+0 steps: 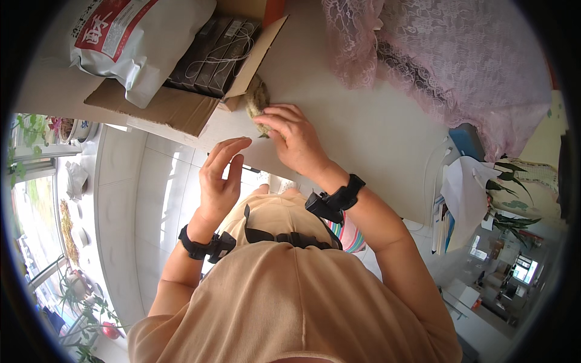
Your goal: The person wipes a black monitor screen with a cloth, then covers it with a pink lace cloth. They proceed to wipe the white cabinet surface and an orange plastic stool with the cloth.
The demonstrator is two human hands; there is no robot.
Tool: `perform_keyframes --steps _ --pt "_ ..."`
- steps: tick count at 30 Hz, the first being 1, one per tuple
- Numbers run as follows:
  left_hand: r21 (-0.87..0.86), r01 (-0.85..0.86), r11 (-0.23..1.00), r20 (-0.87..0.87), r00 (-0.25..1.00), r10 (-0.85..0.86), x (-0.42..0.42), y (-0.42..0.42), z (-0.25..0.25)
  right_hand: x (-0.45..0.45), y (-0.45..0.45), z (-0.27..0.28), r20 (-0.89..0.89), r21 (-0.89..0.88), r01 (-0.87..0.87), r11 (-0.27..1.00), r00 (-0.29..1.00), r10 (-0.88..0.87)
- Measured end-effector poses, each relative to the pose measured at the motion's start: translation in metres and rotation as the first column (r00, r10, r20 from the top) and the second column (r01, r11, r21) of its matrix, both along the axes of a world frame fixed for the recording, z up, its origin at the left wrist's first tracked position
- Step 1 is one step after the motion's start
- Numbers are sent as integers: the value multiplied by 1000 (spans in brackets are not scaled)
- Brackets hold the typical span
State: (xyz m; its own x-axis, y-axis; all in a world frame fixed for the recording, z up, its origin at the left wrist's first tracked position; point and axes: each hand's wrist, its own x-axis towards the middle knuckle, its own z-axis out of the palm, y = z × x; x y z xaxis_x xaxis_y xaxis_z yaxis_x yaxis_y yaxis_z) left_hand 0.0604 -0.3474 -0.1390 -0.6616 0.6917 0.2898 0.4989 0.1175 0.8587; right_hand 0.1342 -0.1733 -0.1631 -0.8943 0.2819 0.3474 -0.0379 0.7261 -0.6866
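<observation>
My right hand (295,136) reaches over the table and its fingertips touch a fuzzy, yellow-green and brown item (257,100) that lies beside the open cardboard box. What the item is, I cannot tell. My left hand (221,174) is raised at the table's near edge, fingers and thumb apart, holding nothing. The cardboard box (181,105) has its flaps folded out. Dark packages (213,59) stand in rows inside it, with a loose white cord (222,60) on top.
A white plastic bag (140,41) with a red printed panel rests at the box's left. Pink lace cloth (458,59) covers things at the far right of the table (363,131). Books (439,224) and a plant (515,222) are at the right; potted plants line the left windowsill.
</observation>
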Motion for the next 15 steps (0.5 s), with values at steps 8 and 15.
perform_keyframes --steps 8,15 --pt "126 -133 983 -18 991 136 50 -57 17 28 -82 -4 -104 -435 -347 831 936 336" --pt "108 -222 969 93 973 212 89 -66 -2 112 13 50 -64 -704 -20 710 997 -35"
